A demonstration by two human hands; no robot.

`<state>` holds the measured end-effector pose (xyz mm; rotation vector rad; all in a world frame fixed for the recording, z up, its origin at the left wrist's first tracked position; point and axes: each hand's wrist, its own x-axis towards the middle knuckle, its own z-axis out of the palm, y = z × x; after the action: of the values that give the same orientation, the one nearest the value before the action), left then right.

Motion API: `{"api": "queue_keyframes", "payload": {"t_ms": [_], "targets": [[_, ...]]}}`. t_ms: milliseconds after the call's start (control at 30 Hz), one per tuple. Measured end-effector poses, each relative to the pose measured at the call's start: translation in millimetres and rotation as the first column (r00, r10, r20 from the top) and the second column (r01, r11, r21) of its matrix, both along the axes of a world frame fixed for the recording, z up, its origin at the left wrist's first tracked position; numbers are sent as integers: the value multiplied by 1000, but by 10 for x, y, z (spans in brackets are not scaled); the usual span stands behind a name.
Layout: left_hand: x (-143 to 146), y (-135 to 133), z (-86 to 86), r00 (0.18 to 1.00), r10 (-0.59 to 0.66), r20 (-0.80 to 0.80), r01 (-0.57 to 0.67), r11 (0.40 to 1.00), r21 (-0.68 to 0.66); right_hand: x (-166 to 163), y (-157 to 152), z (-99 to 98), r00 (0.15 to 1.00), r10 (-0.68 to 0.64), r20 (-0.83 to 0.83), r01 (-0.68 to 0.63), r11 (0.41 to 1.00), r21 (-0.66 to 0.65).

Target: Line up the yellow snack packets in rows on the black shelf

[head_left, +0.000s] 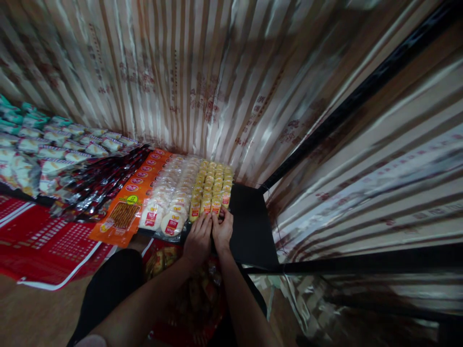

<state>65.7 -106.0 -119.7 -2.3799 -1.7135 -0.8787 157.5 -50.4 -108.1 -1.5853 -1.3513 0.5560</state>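
Though light is dim, yellow packets (209, 189) look red-labelled; fingers (203, 222) barely parted against them, grip unclear.

Pleated, striped sheeting (202, 62) in pale cream and brown, with dark red print scattered over it, walls in the whole top and right of the frame, its folds fanning outward and catching a faint sheen in otherwise dim light. A black pole (347, 109) slants from the upper right corner down to the corner of a black shelf (251, 226) at the centre right, and a black rail (361, 263) runs from there to the right edge. Beneath it, looser sheeting crumples into deep shadow at the lower right, while plain brown floor (21, 313) shows at the lower left.
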Motion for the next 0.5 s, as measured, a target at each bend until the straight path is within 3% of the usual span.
{"api": "queue_keyframes", "payload": {"t_ms": [267, 500], "targets": [[-20, -1, -139, 995, -17, 98, 4, 991, 136, 11, -195, 30, 997, -18, -70, 22, 999, 45], [-89, -205, -201, 985, -98, 142, 94, 995, 37, -11, -654, -18, 988, -18, -154, 24, 999, 36]]}}
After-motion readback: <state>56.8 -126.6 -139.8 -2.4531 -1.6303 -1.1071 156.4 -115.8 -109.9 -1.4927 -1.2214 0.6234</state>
